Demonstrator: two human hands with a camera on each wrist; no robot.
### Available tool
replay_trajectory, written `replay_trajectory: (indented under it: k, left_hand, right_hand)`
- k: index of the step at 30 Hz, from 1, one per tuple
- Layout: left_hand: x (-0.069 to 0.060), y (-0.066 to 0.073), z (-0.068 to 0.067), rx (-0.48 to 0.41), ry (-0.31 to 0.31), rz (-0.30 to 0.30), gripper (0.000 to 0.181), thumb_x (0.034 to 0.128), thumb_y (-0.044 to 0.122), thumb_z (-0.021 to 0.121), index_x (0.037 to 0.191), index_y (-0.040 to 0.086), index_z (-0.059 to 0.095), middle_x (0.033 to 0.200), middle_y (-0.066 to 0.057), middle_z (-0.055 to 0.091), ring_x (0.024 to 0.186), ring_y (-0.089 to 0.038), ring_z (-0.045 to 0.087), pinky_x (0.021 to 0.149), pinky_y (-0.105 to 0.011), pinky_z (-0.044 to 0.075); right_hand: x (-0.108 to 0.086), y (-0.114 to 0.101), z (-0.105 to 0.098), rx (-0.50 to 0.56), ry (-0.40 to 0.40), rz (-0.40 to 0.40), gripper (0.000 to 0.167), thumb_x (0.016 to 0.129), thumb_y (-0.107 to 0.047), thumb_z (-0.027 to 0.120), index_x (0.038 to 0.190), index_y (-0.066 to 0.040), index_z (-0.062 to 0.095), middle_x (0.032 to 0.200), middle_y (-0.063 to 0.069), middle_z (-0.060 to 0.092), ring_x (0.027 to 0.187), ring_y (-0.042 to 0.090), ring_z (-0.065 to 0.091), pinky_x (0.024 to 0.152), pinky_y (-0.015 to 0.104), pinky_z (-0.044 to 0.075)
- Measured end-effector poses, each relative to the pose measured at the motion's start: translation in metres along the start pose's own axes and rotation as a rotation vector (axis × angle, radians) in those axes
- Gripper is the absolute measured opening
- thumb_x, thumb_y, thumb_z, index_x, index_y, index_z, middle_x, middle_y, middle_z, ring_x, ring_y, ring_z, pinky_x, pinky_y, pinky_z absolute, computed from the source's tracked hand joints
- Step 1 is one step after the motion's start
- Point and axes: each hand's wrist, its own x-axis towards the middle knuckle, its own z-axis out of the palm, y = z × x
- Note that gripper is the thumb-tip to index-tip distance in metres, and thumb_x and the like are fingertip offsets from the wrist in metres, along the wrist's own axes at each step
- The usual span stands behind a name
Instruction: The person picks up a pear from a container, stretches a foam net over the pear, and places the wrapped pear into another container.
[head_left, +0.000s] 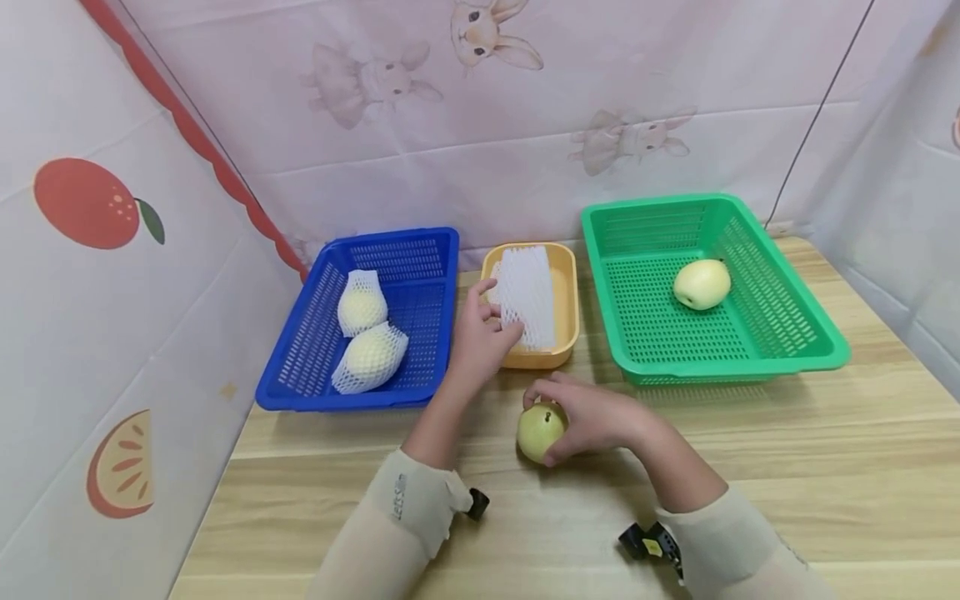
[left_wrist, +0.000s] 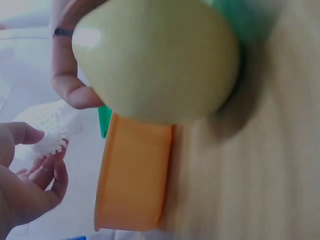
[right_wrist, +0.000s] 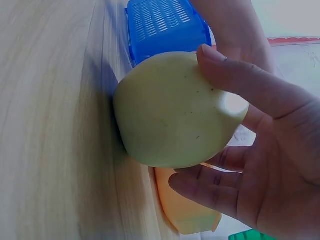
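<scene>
My right hand (head_left: 600, 414) grips a pale yellow-green pear (head_left: 538, 435), thumb on one side and fingers round the other. The pear stands on the wooden table with its stem up, close in front of a small yellow-orange tub (head_left: 567, 333). Over that tub, my left hand (head_left: 482, 337) pinches the edge of a white foam net sleeve (head_left: 528, 292) between thumb and fingers. The left wrist view shows the net's frilled end (left_wrist: 59, 142) at those fingertips. The large pear (left_wrist: 155, 60) hides part of the right hand there.
On the left, a blue basket (head_left: 427, 333) contains two pears in foam nets (head_left: 362, 310). To the right stands a green basket (head_left: 637, 329) with one bare pear (head_left: 702, 284). A printed cloth wall (head_left: 495, 150) rises behind the baskets.
</scene>
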Motion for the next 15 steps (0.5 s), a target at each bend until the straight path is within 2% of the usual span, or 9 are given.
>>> replay_trajectory:
  k: [2,4,6,8,12,15]
  left_hand:
    - [-0.009,-0.003,-0.004,-0.135,-0.023,-0.031,0.073,0.0796,0.0,0.074,0.143,0.017,0.043,0.093,-0.007,0.06,0.068,-0.013,0.061,0.061,-0.023,0.053]
    - [-0.018,-0.004,-0.007,-0.242,-0.035,-0.064,0.072,0.0794,-0.003,0.074,0.142,0.017,0.045,0.098,-0.008,0.065,0.078,-0.014,0.067,0.068,-0.024,0.057]
    - [-0.028,-0.005,-0.011,-0.323,-0.039,-0.08,0.067,0.0793,-0.006,0.073,0.139,0.015,0.049,0.106,-0.011,0.068,0.089,-0.018,0.069,0.074,-0.027,0.059]
    - [-0.036,-0.005,-0.015,-0.382,-0.054,-0.064,0.065,0.0791,-0.009,0.07,0.138,0.01,0.049,0.117,-0.017,0.066,0.101,-0.023,0.068,0.082,-0.032,0.059]
    - [-0.052,-0.007,-0.02,-0.404,-0.116,-0.021,0.067,0.0786,-0.011,0.067,0.14,0.006,0.045,0.131,-0.019,0.06,0.116,-0.026,0.062,0.093,-0.034,0.055]
    - [-0.061,-0.008,-0.024,-0.368,-0.19,0.009,0.068,0.079,-0.011,0.066,0.14,0.007,0.044,0.133,-0.017,0.058,0.118,-0.025,0.06,0.094,-0.034,0.054]
  right_hand:
    - [-0.001,0.0,0.0,-0.005,0.003,-0.005,0.059,0.065,-0.032,0.089,0.115,-0.029,0.057,0.119,0.003,0.055,0.105,0.02,0.055,0.087,0.043,0.049]
    - [-0.002,0.0,-0.001,-0.007,0.006,-0.014,0.059,0.066,-0.033,0.088,0.116,-0.027,0.058,0.12,0.002,0.055,0.106,0.02,0.056,0.089,0.044,0.049]
    - [-0.004,-0.001,-0.003,-0.006,0.008,-0.029,0.058,0.068,-0.034,0.087,0.118,-0.026,0.059,0.121,0.001,0.056,0.109,0.02,0.056,0.091,0.044,0.049]
    - [-0.005,-0.001,-0.005,-0.007,0.01,-0.046,0.058,0.069,-0.035,0.087,0.119,-0.024,0.06,0.121,0.0,0.057,0.11,0.02,0.056,0.093,0.044,0.049]
    - [-0.007,0.001,-0.01,-0.005,0.012,-0.079,0.057,0.072,-0.037,0.085,0.122,-0.021,0.062,0.124,-0.003,0.06,0.116,0.02,0.056,0.098,0.045,0.046]
    - [-0.01,0.002,-0.014,0.033,0.015,-0.086,0.06,0.074,-0.04,0.084,0.125,-0.016,0.062,0.126,-0.002,0.062,0.119,0.022,0.056,0.101,0.047,0.046]
